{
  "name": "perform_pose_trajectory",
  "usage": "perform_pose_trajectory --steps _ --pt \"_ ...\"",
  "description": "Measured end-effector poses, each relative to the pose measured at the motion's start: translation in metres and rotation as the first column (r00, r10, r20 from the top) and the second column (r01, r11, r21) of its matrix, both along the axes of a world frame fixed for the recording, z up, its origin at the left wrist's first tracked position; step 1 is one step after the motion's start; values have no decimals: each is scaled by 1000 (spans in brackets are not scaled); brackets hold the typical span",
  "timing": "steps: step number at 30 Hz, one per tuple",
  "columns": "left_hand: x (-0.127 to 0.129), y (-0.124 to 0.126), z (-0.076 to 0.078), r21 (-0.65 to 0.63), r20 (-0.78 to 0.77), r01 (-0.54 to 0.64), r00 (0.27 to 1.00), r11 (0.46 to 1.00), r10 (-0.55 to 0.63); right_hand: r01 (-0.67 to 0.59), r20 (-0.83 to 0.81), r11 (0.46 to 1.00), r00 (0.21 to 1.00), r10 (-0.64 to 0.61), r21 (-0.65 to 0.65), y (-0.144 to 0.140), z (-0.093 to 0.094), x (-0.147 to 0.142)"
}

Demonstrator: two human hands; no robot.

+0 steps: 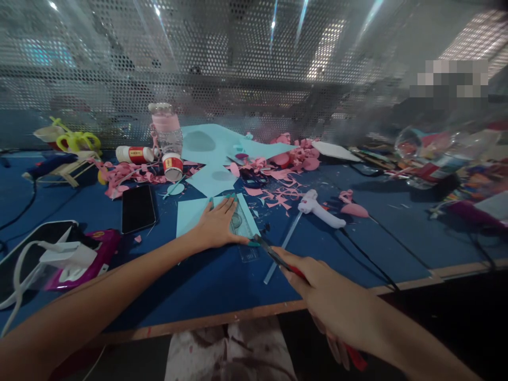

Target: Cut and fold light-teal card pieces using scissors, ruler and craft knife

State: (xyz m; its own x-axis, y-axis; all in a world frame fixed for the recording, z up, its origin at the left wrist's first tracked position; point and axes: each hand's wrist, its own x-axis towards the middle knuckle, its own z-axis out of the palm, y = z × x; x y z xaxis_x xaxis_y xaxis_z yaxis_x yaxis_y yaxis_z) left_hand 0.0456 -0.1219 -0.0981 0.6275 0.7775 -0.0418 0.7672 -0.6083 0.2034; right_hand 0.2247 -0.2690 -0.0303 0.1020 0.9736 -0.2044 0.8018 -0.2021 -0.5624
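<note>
Left hand (216,225) lies flat, fingers spread, palm down on a clear ruler (241,225) that sits over a light blue paper sheet (190,214) on the blue tabletop (222,288). The hand is pressing, not gripping; nothing is enclosed in it. The ruler's near end sticks out past the paper toward the table edge.

Right hand (317,286) is clenched around a red-handled craft knife (273,255). The dark blade end points up and left and meets the near right edge of the ruler, just beside the left thumb. Whether the tip touches paper or tabletop cannot be told.

Just right of the knife, a thin clear strip (283,248) lies at a slant. Beyond it, a white glue gun (319,209) rests on its side, with a dark cord running toward the table edge.

Further back: larger blue paper pieces (214,148), heaps of pink paper scraps (286,159), a clear bottle with a pink band (166,127), and two white tubes with red labels (173,165), one lying, one upright.

Left side: black phone (137,208) face up, well apart from the left hand; a magenta pouch (95,254) and white straps near the edge. Perforated metal screen (254,69) behind the tabletop.
</note>
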Motion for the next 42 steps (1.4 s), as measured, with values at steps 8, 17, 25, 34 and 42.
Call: perform_pose_trajectory --steps 8,17,25,34,42 --pt "1 -1 3 -8 -17 -5 1000 1000 5 -72 -69 969 996 57 -235 4 19 4" --pt "0 -1 -1 24 -16 8 1000 1000 -8 -4 -253 881 959 -131 -472 8 38 6" --pt "-2 -3 -5 52 13 22 1000 998 -23 33 -118 999 992 -36 -29 43 27 19" --pt "-4 -1 -7 34 18 -40 999 999 39 12 624 992 776 -88 126 149 -30 30" --pt "-2 4 -13 109 65 -76 995 991 69 -219 696 900 709 -118 376 156 -32 15"
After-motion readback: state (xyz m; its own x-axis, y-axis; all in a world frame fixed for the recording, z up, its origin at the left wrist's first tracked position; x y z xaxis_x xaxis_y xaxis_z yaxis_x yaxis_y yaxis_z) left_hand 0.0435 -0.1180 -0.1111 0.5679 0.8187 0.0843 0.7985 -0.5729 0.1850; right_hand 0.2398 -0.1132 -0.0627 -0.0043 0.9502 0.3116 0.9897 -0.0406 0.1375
